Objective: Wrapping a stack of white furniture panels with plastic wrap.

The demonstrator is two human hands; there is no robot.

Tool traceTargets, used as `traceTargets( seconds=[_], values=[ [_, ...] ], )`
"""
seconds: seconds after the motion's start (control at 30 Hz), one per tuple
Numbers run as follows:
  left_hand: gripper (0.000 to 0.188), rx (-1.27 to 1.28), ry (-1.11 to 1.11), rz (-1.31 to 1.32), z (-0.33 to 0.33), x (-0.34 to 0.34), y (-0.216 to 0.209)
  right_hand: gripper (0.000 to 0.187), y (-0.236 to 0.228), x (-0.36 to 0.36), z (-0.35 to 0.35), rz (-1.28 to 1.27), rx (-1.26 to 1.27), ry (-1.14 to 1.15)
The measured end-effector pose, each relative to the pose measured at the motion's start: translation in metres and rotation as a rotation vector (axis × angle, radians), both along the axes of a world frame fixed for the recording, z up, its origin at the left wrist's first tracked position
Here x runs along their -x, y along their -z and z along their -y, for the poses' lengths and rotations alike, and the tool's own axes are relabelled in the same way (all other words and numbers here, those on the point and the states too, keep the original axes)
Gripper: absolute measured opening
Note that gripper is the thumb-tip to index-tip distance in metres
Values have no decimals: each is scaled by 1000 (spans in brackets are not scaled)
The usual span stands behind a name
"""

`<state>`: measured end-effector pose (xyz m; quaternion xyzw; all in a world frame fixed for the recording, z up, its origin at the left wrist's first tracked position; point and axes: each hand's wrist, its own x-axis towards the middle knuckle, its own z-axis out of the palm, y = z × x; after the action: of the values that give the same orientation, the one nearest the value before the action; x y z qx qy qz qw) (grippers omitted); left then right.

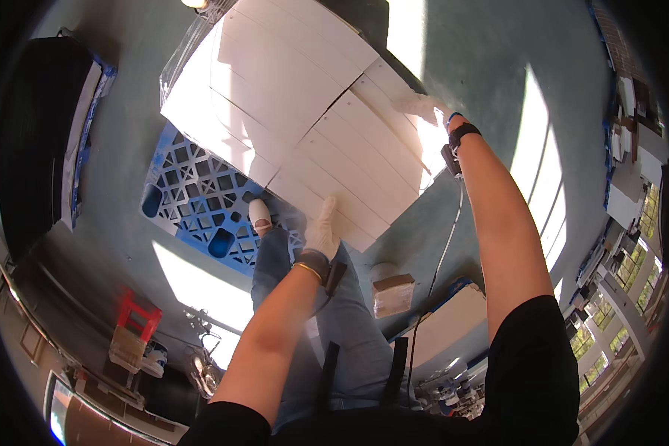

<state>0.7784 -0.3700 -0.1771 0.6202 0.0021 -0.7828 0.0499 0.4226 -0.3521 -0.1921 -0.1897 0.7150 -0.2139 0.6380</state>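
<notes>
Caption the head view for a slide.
Gloved left hand and gloved right hand at the edges of white panels, a blue lattice pallet showing past them.

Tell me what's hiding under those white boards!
A blue lattice pallet peeks out past the lower-left edge of the white boards. They cover whatever lies farther under, so I can't tell what else is there.

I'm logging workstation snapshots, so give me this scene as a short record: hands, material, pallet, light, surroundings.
Left hand: white-gloved, at the near edge of the white panels, thumb on top
Right hand: gloved, at their right side; finger details washed out
Material: flat panels side by side, dark seams between some
Pallet: blue openwork plastic, partly hidden by the panels
Light: bright patches on panels and floor
Surroundings: red stool-like item, lower left
</notes>
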Motion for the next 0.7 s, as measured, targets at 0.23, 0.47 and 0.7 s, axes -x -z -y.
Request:
traceTargets(
  seconds=[0.23, 0.47, 0.7],
  values=[
    [67, 179, 86, 40, 6, 5, -7, 57, 44, 20, -7, 314, 265, 133],
    [65, 536, 250, 156, -3, 2, 12, 60, 47, 21, -26, 373, 323, 192],
    [60, 511, 199, 188, -2, 9, -3, 62, 38, 13, -22, 298, 302, 301]
  ],
)
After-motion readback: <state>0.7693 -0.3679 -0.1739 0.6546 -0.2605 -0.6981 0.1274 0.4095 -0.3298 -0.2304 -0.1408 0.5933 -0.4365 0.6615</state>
